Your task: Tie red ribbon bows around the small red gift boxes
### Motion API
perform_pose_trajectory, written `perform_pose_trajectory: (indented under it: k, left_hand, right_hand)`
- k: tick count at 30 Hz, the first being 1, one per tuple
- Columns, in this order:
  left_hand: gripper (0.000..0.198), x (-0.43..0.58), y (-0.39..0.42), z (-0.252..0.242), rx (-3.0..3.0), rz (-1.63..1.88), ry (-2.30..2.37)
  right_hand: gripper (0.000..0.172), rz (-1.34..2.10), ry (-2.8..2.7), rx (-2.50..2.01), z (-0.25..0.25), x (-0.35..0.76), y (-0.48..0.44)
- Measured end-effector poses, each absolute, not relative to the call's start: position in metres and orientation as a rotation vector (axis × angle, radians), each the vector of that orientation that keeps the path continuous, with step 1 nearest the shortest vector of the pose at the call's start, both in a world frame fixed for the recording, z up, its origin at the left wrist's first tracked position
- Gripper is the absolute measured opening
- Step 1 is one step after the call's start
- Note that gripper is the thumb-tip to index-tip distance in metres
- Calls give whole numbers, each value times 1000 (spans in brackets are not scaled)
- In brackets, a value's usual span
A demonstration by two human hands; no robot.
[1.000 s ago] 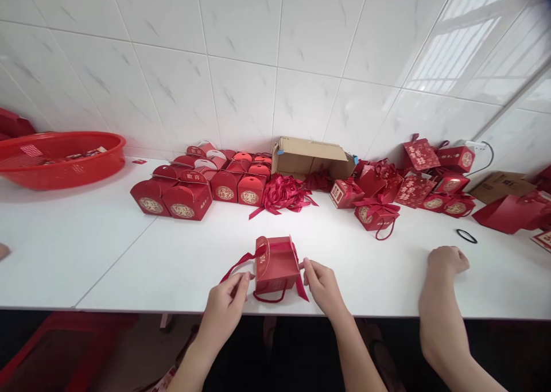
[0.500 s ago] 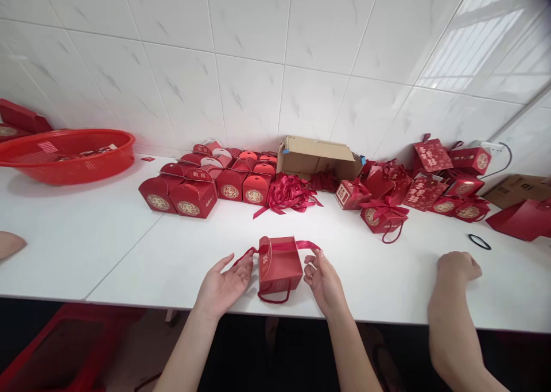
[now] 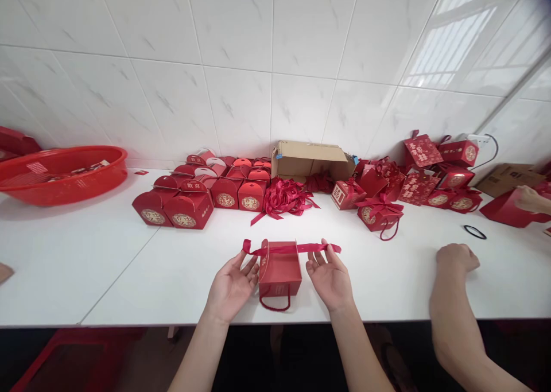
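Step in hand: the ribbon (image 3: 297, 247) is stretched flat and level across the top of the small red box (image 3: 279, 272), so by my reading this is the laying-over stage, before any knot.
Box: it stands upright at the near edge of the counter (image 3: 107, 266), between the two hands, its cord handle hanging toward the person.
Left hand (image 3: 232, 286): palm up, fingertips pinching the ribbon's left end just beside the box's rounded flap.
Right hand (image 3: 331, 277): palm up, fingertips pinching the ribbon a little short of its right end, which sticks out past them.
Next move calls for: even tension on both ends and a box that stays put, I'd judge.
Counts, worked: one box, one ribbon.
Counts, plain boxes (image 3: 193, 200): about ten at back left; the rear ones overlap.
Counts, ribboned boxes (image 3: 408, 179): roughly nine at back right.
Counts, other: one loose ribbon pile (image 3: 284, 196), two cardboard cartons (image 3: 310, 159), one red basket (image 3: 60, 177), one black ring (image 3: 474, 232).
Others' hands: one fist (image 3: 457, 258) on the counter at right, one hand (image 3: 527, 197) at the far right edge.
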State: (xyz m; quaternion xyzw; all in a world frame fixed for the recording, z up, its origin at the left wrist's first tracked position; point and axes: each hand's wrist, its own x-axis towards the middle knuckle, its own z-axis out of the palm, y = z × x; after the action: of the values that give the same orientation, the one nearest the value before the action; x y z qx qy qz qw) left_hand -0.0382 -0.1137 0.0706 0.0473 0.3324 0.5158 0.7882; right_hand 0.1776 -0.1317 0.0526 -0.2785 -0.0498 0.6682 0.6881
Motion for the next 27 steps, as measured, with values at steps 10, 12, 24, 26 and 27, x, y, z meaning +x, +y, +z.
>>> perform_pose_trajectory:
  k: [10,12,24,26,27]
  left_hand:
    - [24,-54,-102,84,97,1339,672]
    - [26,-56,-100,88,136,1392,738]
    - [18,-67,-107,90,516,1664,1070]
    - [15,-73,-106,93,628,1784,1169]
    - [16,-76,-105,95,668,1827,1207]
  right_hand:
    - [23,1314,-185,-716,59,189,-137]
    - [25,1271,-163,-711,59,192,-137]
    - [21,1073,-217,-799,55,203,-136]
    - [20,998,-254,-813,60,206,-135]
    - [20,957,-275,-827,63,208,-134]
